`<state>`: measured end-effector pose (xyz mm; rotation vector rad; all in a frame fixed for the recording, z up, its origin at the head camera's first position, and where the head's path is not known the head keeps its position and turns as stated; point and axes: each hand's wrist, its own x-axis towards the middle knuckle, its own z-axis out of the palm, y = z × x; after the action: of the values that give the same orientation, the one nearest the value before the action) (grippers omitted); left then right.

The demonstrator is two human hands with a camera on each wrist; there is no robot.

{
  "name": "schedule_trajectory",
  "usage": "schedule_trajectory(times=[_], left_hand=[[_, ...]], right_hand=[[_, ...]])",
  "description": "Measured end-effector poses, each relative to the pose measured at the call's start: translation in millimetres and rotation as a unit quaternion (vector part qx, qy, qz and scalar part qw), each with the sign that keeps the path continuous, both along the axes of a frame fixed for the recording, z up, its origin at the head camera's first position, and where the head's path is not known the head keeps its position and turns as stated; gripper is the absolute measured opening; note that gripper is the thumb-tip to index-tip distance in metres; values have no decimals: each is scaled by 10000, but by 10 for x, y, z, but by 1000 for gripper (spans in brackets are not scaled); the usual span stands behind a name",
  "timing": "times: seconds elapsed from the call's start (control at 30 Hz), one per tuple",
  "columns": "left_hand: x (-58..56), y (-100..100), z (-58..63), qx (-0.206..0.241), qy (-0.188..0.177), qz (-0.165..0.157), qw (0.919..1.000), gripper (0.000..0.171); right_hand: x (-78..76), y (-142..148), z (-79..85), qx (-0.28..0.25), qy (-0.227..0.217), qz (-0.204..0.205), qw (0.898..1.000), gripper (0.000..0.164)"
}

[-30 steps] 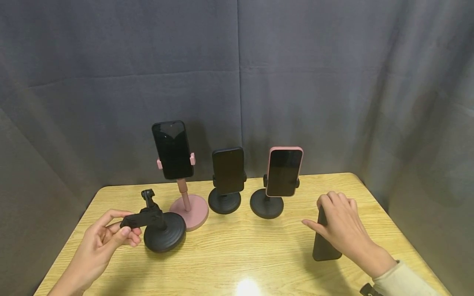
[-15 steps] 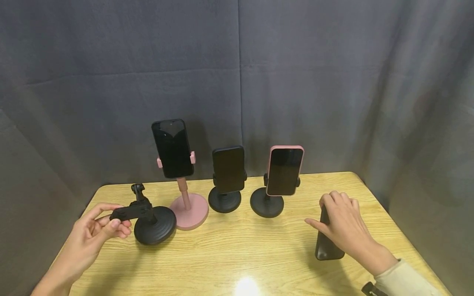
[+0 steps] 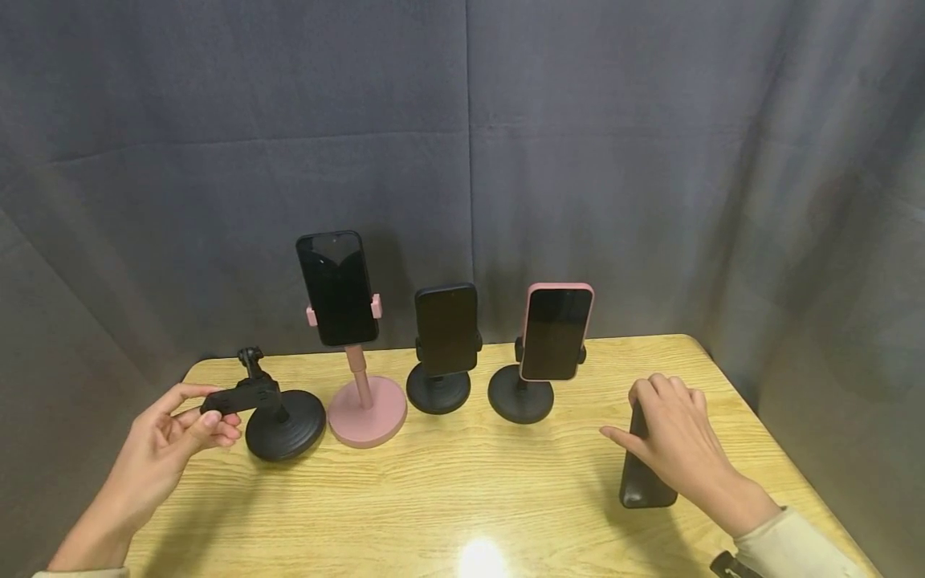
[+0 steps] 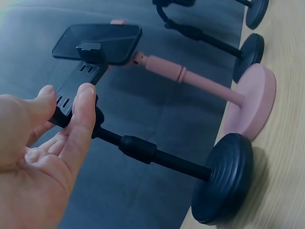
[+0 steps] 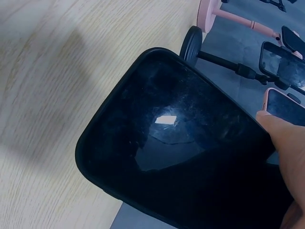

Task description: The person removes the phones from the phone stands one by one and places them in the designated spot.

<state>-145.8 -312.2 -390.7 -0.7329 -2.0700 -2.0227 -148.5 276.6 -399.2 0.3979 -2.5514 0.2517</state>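
At the left of the head view, my left hand (image 3: 162, 437) pinches the end of the clamp of a black phone stand (image 3: 285, 425) between thumb and fingers. The left wrist view shows that the clamp (image 4: 78, 90) bears no phone, and the stand's round ribbed base (image 4: 228, 179) is at the tabletop. My right hand (image 3: 679, 441) grips a black phone (image 3: 643, 482) from above by its upper part, and the hand covers much of it. In the right wrist view the phone's dark glossy face (image 5: 162, 138) fills the middle, with my thumb (image 5: 274, 124) at its edge.
Along the back stand a pink stand (image 3: 368, 413) with a black phone (image 3: 337, 289), a black stand (image 3: 438, 393) with a dark phone (image 3: 448, 329), and another black stand (image 3: 520, 397) with a pink-cased phone (image 3: 556, 333). A grey curtain (image 3: 462, 136) hangs behind the wooden table (image 3: 462, 482).
My left hand has moved left and a little away from me, taking the black stand with it, off from the pink one. My right hand and its phone have shifted slightly right.
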Motion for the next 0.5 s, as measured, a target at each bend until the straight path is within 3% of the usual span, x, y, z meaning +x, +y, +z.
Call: schedule_trajectory(times=[0.5], left_hand=[[-270,-170,-91,-168,-257,100,9995,29]], right_hand=[[-36,50,-41,127,-60,61,9999,52]])
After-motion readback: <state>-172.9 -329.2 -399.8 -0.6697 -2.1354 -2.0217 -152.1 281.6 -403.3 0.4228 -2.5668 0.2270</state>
